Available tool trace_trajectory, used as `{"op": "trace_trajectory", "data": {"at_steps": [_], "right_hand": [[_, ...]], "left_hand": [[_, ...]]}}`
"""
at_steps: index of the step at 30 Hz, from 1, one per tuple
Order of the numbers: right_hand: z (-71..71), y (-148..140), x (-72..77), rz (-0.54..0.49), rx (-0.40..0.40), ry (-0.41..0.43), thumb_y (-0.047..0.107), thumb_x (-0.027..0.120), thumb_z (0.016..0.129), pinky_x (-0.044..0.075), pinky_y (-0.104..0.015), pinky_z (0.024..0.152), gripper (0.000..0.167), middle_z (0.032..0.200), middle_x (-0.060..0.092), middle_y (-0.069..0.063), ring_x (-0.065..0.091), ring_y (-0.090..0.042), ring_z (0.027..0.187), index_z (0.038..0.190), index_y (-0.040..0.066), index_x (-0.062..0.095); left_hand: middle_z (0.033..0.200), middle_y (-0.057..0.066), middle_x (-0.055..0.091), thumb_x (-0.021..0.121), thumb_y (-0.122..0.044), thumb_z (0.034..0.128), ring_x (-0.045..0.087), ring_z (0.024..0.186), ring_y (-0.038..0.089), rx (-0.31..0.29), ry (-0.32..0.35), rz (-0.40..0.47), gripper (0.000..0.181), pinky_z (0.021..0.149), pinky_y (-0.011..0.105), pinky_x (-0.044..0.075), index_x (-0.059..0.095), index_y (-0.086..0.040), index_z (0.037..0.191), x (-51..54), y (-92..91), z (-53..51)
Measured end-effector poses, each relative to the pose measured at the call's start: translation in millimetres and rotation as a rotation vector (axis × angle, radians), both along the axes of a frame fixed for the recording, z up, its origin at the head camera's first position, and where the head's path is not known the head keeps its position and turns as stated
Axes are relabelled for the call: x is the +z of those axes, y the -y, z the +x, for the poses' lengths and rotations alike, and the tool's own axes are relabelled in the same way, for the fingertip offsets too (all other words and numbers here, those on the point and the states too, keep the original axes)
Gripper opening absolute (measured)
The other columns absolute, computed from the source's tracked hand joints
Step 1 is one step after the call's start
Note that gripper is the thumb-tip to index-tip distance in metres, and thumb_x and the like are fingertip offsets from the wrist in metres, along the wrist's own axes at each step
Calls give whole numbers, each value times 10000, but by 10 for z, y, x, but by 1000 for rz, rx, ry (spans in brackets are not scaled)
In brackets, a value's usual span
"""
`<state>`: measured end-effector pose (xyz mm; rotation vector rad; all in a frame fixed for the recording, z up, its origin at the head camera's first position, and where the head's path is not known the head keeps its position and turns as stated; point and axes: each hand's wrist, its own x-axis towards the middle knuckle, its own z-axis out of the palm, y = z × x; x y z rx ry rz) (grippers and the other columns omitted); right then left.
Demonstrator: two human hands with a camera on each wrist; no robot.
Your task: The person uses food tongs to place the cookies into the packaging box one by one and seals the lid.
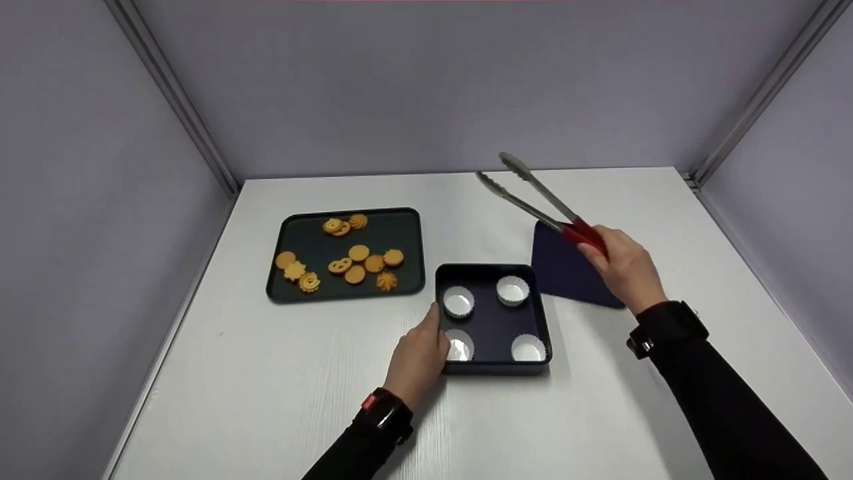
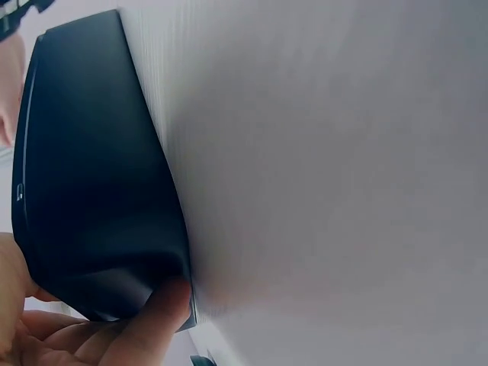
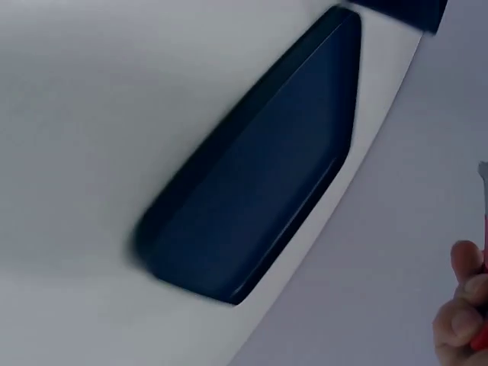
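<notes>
Right hand (image 1: 626, 270) curled round red-handled metal tongs (image 1: 586, 233), left hand (image 1: 418, 353) gripping smooth squarish box (image 1: 492, 330), four fluted white cups (image 1: 512, 291) inside

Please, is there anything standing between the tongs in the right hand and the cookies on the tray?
Nothing visible: the raised tongs in the right hand seem to need only to clear the tray's rim to reach the cookies. The box held by the left hand sits aside, nearer the person.

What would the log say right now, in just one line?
left hand: holds box | right hand: grips tongs | tongs: raised, open | cups: four, in box | cookies: on tray
</notes>
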<state>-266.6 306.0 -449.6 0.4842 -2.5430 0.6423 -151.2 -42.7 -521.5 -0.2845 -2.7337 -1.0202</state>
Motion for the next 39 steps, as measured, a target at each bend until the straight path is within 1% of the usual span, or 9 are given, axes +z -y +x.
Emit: {"op": "trace_trajectory", "data": {"at_steps": [3, 6, 12, 17, 21, 27, 31, 34, 39], "right_hand": [[-2, 173, 32, 26, 90, 0, 155, 718, 964, 530, -557, 796, 354, 1046, 693, -264, 673, -422, 925, 1230, -64, 633], [2, 336, 54, 50, 162, 26, 167, 723, 960, 534, -523, 755, 367, 1000, 700, -229, 673, -379, 863, 1244, -52, 646], [14, 659, 120, 132, 245, 138, 253, 690, 988, 515, -468, 718, 332, 968, 694, -148, 641, -301, 791, 1199, -2, 670], [-1, 869, 145, 180, 291, 163, 267, 713, 971, 544, -487, 753, 337, 979, 715, -160, 685, -325, 838, 1178, 4, 680], [-19, 994, 153, 218, 329, 180, 264, 723, 958, 537, -500, 731, 306, 906, 708, -142, 679, -322, 807, 1128, 14, 683], [-38, 1105, 137, 271, 355, 213, 270, 693, 977, 517, -492, 725, 253, 843, 677, -110, 646, -291, 759, 1061, 32, 677], [-41, 1148, 170, 294, 350, 228, 286, 681, 986, 516, -489, 717, 274, 847, 676, -110, 644, -289, 762, 1085, 30, 683], [-53, 1183, 238, 323, 346, 241, 286, 678, 992, 515, -478, 690, 267, 836, 665, -99, 636, -282, 748, 1085, 37, 686], [-89, 1264, 400, 395, 349, 259, 284, 683, 992, 506, -466, 675, 224, 805, 636, -75, 614, -271, 736, 965, 63, 659]], "left_hand": [[798, 164, 704, 586, -30, 937, 381, 481, 95, -9, -9, 0, 548, 435, 311, 388, 483, 88, 1462, 4, -2, -6], [738, 142, 676, 585, -25, 947, 377, 476, 86, -11, -18, -8, 533, 435, 302, 386, 483, 96, 1456, -1, 0, -10], [851, 191, 723, 584, -43, 964, 482, 500, 109, 4, -3, -5, 527, 481, 343, 466, 478, 96, 1461, 11, 11, 3], [909, 207, 739, 581, -54, 977, 655, 607, 215, 2, 8, -1, 522, 572, 393, 539, 474, 91, 1468, 18, 7, 8], [925, 210, 738, 574, -63, 983, 640, 596, 219, 5, 33, 10, 528, 575, 404, 533, 465, 82, 1480, 26, -3, 13], [936, 211, 737, 576, -58, 978, 557, 542, 158, 7, 38, 15, 531, 542, 388, 505, 468, 73, 1482, 24, -11, 14], [915, 203, 732, 573, -57, 972, 523, 517, 143, 2, 35, 13, 536, 509, 367, 480, 470, 66, 1484, 20, -13, 12], [959, 212, 737, 575, -50, 971, 586, 546, 175, -6, 20, 11, 531, 523, 374, 504, 471, 76, 1477, 26, -13, 16], [1049, 231, 739, 573, -42, 979, 704, 681, 266, -10, 0, 5, 517, 604, 409, 562, 471, 90, 1468, 29, -15, 27]]}}
